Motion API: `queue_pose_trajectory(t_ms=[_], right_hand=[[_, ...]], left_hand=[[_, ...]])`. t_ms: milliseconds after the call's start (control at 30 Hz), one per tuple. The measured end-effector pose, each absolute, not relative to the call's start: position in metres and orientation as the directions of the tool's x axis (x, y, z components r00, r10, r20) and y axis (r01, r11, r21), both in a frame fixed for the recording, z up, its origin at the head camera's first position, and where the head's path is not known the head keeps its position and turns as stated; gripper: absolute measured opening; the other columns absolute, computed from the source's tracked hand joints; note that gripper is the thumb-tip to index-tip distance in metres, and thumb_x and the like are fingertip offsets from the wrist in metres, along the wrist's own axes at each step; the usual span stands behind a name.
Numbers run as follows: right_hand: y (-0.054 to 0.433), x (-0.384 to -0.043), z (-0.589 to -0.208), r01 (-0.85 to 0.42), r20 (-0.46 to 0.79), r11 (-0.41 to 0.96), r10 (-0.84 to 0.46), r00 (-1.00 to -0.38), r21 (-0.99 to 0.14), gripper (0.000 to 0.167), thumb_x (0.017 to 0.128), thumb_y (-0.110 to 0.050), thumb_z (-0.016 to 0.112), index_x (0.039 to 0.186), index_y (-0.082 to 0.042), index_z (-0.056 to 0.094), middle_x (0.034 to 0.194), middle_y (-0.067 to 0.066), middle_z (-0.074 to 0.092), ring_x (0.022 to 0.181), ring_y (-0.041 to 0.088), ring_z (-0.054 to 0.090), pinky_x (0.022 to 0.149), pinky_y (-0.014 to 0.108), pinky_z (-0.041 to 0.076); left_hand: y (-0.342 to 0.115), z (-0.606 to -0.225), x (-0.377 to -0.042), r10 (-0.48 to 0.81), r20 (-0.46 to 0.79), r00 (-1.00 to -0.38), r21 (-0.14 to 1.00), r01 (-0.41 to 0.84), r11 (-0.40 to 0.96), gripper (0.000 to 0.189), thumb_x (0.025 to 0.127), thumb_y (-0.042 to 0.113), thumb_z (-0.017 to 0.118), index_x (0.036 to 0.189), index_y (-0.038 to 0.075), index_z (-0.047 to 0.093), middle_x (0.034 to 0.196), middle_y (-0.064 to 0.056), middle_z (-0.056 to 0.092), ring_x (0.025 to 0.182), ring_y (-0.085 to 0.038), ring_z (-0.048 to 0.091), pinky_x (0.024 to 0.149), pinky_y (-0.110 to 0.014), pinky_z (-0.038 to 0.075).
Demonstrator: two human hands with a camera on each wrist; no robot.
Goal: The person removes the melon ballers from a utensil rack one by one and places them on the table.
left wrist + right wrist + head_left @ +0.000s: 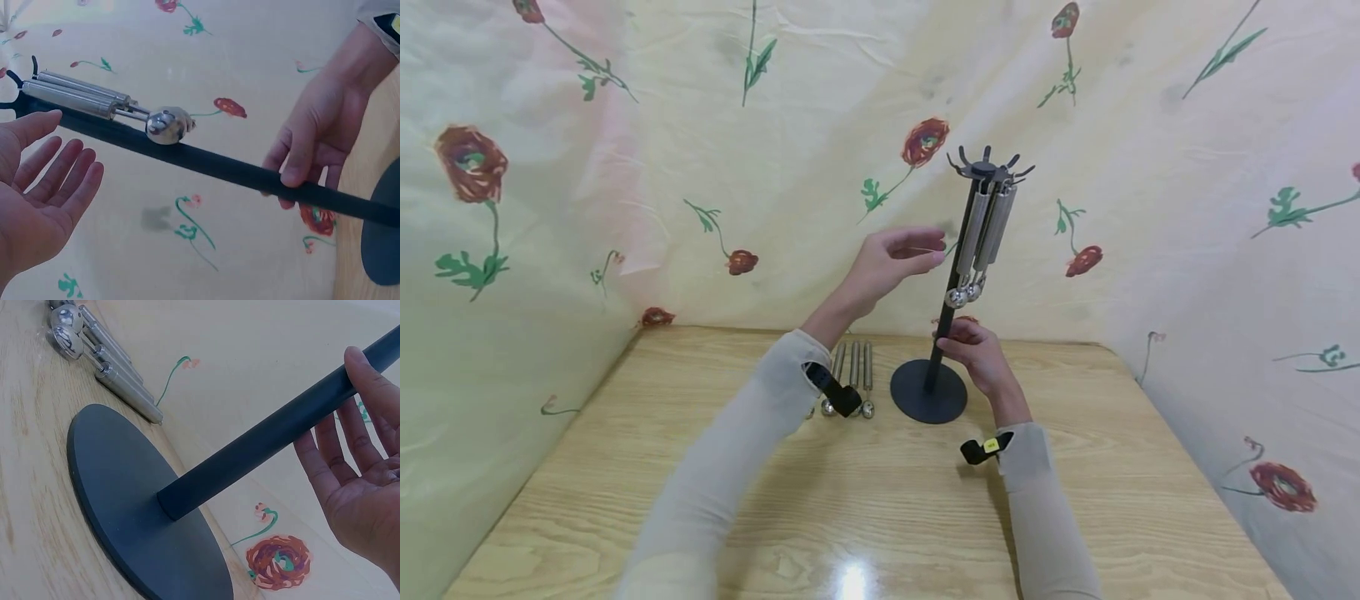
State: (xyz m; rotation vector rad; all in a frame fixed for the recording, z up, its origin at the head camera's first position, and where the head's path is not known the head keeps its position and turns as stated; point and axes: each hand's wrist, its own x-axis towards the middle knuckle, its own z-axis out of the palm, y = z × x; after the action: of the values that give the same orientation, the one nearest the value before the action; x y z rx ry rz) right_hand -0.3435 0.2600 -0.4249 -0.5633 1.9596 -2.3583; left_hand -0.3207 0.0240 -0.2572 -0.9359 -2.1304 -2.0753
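Observation:
A black stand [928, 400] with a round base, a thin pole and a ring of hooks on top stands on the table. Several shiny metal utensils [973, 233] with tubular handles and small rounded heads hang from its hooks, heads down. My right hand [977, 354] holds the lower pole, thumb on one side and fingers on the other. Beside the upper pole is my left hand [898, 262], empty, its fingers loosely bent; the left wrist view shows its thumb close to the hanging handles, and whether it touches is unclear.
Several more such utensils [854, 367] lie side by side on the wooden table [865, 508], left of the base, partly hidden by my left wrist. Cloth [805, 158] printed with red flowers hangs behind the table and along both sides.

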Motion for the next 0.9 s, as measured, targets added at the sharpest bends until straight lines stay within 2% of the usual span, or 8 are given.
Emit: queue_pose_trajectory(t_ms=[267, 500, 700, 900], right_hand=[[0.261, -0.343, -0.424, -0.17, 0.216, -0.194, -0.247, -0.944, -0.966, 0.033, 0.095, 0.01, 0.062, 0.107, -0.019, 0.074, 0.102, -0.005, 0.074, 0.095, 0.009, 0.071, 0.088, 0.025, 0.061], [0.262, -0.344, -0.423, -0.143, 0.195, -0.208, -0.256, -0.947, -0.968, 0.03, 0.096, 0.011, 0.06, 0.118, -0.007, 0.07, 0.102, -0.005, 0.074, 0.095, 0.009, 0.071, 0.089, 0.025, 0.061], [0.263, -0.344, -0.424, -0.152, 0.206, -0.212, -0.261, -0.943, -0.965, 0.036, 0.097, 0.011, 0.06, 0.111, -0.018, 0.074, 0.102, -0.005, 0.074, 0.096, 0.009, 0.071, 0.089, 0.024, 0.061], [0.263, -0.343, -0.424, -0.161, 0.208, -0.195, -0.25, -0.946, -0.968, 0.03, 0.096, 0.007, 0.064, 0.125, 0.0, 0.066, 0.104, -0.004, 0.074, 0.097, 0.01, 0.071, 0.09, 0.025, 0.061]], left_hand=[[0.04, -0.252, -0.321, 0.423, 0.405, -0.81, 0.911, 0.399, -0.108, 0.04, 0.095, 0.014, 0.073, 0.134, 0.008, 0.066, 0.13, -0.011, 0.071, 0.113, -0.021, 0.07, 0.103, -0.033, 0.057], [0.05, -0.252, -0.319, 0.452, 0.398, -0.798, 0.911, 0.403, -0.091, 0.04, 0.094, 0.013, 0.074, 0.132, 0.006, 0.067, 0.128, -0.012, 0.071, 0.113, -0.02, 0.07, 0.106, -0.037, 0.055], [0.055, -0.254, -0.319, 0.448, 0.396, -0.802, 0.912, 0.4, -0.092, 0.039, 0.094, 0.013, 0.074, 0.131, 0.005, 0.067, 0.125, -0.013, 0.071, 0.109, -0.02, 0.07, 0.103, -0.036, 0.057], [0.054, -0.254, -0.319, 0.459, 0.385, -0.8, 0.918, 0.385, -0.099, 0.039, 0.094, 0.012, 0.073, 0.132, 0.004, 0.066, 0.124, -0.015, 0.071, 0.108, -0.021, 0.069, 0.1, -0.036, 0.058]])
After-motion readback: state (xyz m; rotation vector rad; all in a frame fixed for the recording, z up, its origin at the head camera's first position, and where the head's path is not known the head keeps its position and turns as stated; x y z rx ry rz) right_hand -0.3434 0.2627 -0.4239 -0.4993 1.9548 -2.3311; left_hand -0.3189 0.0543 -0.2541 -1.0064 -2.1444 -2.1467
